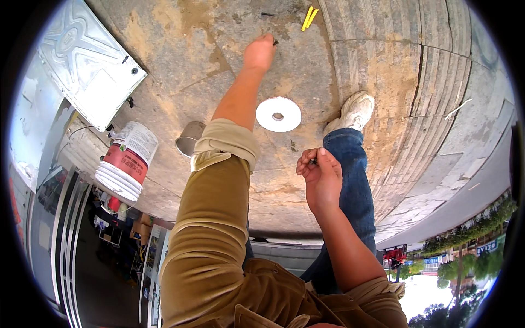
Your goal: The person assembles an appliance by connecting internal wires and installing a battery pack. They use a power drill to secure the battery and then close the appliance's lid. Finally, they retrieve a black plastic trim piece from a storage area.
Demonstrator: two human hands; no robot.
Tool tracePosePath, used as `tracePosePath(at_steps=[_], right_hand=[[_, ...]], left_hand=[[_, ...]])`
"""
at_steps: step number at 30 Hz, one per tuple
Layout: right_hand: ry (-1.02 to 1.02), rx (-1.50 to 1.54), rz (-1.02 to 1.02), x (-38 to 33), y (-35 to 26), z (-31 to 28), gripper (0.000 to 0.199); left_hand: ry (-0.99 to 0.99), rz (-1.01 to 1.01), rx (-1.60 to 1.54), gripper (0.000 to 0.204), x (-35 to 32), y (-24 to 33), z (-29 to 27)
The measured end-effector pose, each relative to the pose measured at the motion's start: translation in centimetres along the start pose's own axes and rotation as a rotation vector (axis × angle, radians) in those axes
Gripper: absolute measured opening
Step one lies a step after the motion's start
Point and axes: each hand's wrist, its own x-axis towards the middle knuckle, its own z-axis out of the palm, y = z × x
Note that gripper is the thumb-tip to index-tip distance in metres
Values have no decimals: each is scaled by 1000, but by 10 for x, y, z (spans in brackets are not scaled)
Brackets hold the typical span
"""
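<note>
Hands, two: left hand (258, 53), fingertips pinching a small dark piece (275, 42) just above the paving (180, 71); right hand (324, 177), fingers curled around a dark bit (313, 162) near the right leg (355, 177). Both pieces: long axis too small to tell. Yellow sticks (307, 19), two: near-parallel, pointing away, far ends leaning right. Bucket (131, 150), one; metal can (191, 133), one: contents indiscernible. White disc (268, 116), one.

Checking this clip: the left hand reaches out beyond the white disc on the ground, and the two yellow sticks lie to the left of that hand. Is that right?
Not quite: the two yellow sticks lie to the right of the left hand, as the head view shows. That hand does reach beyond the white disc.
</note>
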Motion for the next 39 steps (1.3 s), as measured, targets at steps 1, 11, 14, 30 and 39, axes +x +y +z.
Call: tracePosePath(at_steps=[1,11,14,30,39], right_hand=[[-1,-4,-2,0,0,-1,27],[17,5,-3,0,1,-1,27],[15,3,-7,0,0,-2,27],[135,236,-62,8,-19,6,28],[-94,71,8,4,-9,-3,30]], left_hand=[[-9,5,21,19,1,2,1],[29,-36,1,20,6,13,-1],[16,-13,-1,22,11,16,-2],[-187,572,-549,25,-150,119,-166],[156,143,-64,30,2,16,-81]])
